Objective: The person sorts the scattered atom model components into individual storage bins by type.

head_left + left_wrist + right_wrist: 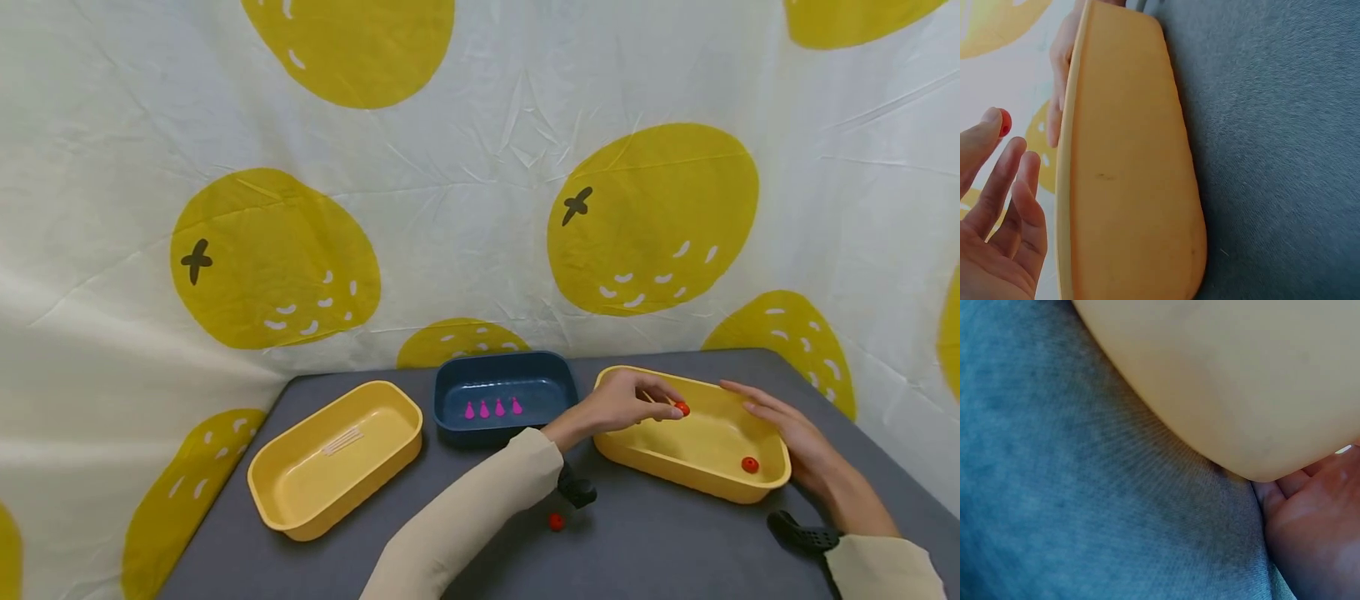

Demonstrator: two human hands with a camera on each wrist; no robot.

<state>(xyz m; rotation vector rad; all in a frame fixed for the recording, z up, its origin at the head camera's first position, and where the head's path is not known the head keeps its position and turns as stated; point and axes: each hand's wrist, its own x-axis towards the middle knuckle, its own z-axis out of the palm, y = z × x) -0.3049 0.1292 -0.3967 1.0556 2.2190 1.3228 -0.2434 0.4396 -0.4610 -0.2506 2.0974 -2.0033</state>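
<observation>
My left hand is above the yellow tray on the right, pinching a small red bead between thumb and fingertips. In the left wrist view, the bead shows a dark hole, and the other fingers are loosely bent. A second red bead lies inside this tray, near its right end. My right hand rests along the outside of the tray's right end, fingers extended by the rim. The right wrist view shows its palm beside the tray wall, with the fingertips hidden behind it.
A dark blue tray at the back middle holds several pink drop-shaped pieces. Thin pale sticks lie in another yellow tray on the left. Another red bead sits on the grey table, near my left forearm.
</observation>
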